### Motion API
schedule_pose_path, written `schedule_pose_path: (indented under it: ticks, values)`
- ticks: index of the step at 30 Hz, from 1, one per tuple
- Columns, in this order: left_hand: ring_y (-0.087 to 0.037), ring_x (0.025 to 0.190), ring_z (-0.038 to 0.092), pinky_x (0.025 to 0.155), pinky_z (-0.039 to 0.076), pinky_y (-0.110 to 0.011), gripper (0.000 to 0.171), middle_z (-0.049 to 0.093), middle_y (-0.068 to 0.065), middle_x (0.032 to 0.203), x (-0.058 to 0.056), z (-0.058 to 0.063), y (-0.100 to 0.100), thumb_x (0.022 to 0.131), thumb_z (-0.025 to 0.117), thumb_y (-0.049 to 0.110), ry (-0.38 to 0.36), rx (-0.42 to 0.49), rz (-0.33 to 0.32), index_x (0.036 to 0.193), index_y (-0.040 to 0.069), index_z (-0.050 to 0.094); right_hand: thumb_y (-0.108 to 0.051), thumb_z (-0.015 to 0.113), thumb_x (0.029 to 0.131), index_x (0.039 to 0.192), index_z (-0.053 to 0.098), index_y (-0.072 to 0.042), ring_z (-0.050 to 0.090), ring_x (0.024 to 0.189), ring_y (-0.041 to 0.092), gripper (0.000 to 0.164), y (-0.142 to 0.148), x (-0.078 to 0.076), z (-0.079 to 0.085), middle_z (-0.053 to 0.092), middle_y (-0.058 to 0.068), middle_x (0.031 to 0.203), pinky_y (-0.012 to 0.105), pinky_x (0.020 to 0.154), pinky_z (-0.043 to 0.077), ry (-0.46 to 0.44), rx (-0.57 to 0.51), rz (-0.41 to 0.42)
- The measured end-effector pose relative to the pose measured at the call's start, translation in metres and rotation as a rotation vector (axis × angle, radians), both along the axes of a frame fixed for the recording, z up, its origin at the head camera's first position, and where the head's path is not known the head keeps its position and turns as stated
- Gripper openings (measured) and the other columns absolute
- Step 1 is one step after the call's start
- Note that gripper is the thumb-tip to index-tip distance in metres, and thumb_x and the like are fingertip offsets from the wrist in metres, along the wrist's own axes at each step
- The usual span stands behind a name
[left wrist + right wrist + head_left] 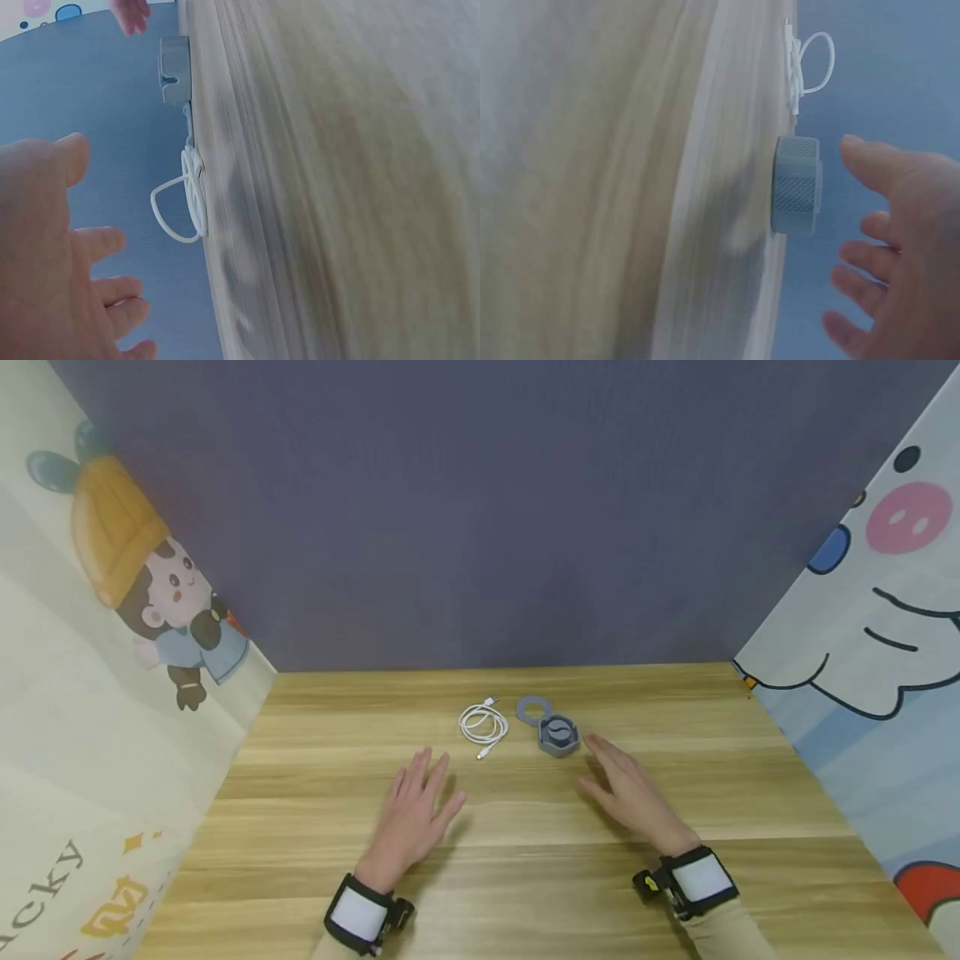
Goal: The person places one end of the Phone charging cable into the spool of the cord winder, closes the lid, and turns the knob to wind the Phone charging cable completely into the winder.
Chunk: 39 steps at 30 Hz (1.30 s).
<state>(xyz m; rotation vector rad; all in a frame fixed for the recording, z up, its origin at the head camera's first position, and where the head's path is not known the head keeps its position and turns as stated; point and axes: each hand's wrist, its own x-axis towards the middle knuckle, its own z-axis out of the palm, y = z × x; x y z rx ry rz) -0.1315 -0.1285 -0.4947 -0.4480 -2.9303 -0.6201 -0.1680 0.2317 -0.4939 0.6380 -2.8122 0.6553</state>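
A coiled white charging cable (483,724) lies on the wooden table, its two plugs pointing away from and toward me. Just right of it sits a grey hexagonal holder (558,745) with a round piece inside. Behind the holder is a flat grey ring (521,710), close against it. My left hand (408,822) hovers over the table, nearer to me than the cable, fingers spread and holding nothing. To the right of the holder, my right hand (630,793) has its fingertips close by, apart from it in the right wrist view. Textured sides of the holder (795,193) show there.
The wooden tabletop (510,877) ends at a dark blue-grey panel (480,518) at the back. Cartoon-printed panels stand at left (172,727) and right (855,652). A camera strap is on each wrist.
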Motion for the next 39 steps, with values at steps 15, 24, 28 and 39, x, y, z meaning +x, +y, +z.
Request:
schedule_pose_path:
  ticks: [15,24,28,39]
  values:
    - [-0.040,0.153,0.028,0.125,0.025,-0.057,0.080,0.026,-0.025,0.166,-0.011,-0.003,0.013,0.103,0.054,0.054,0.007,0.027,-0.050,0.161,0.005,0.032,-0.023,0.073,0.097,0.160,0.024,0.005,0.034,0.146,0.050,0.084,-0.001,-0.037,-0.007,0.030,0.032,0.161,0.064,0.121,0.027,-0.142,-0.085,0.025]
    - [-0.042,0.151,0.031,0.122,0.029,-0.060,0.078,0.028,-0.026,0.165,-0.012,-0.005,0.019,0.102,0.056,0.052,0.027,0.034,-0.075,0.160,0.005,0.034,-0.022,0.073,0.097,0.159,0.023,0.007,0.032,0.147,0.051,0.085,-0.002,-0.050,-0.013,0.029,0.034,0.161,0.065,0.121,0.026,-0.148,-0.124,0.047]
    - [-0.042,0.152,0.030,0.123,0.028,-0.060,0.078,0.027,-0.025,0.166,-0.011,-0.005,0.021,0.102,0.056,0.053,0.015,0.043,-0.085,0.160,0.005,0.033,-0.017,0.074,0.095,0.157,0.024,0.010,0.032,0.146,0.053,0.084,-0.005,-0.057,-0.014,0.029,0.036,0.160,0.066,0.120,0.026,-0.148,-0.138,0.071]
    - [-0.042,0.152,0.029,0.124,0.025,-0.058,0.078,0.026,-0.025,0.166,-0.010,-0.004,0.024,0.103,0.054,0.053,0.001,0.042,-0.101,0.160,0.005,0.033,-0.014,0.072,0.095,0.157,0.021,0.012,0.030,0.145,0.056,0.084,-0.013,-0.068,-0.015,0.028,0.039,0.159,0.067,0.119,0.026,-0.210,-0.141,0.082]
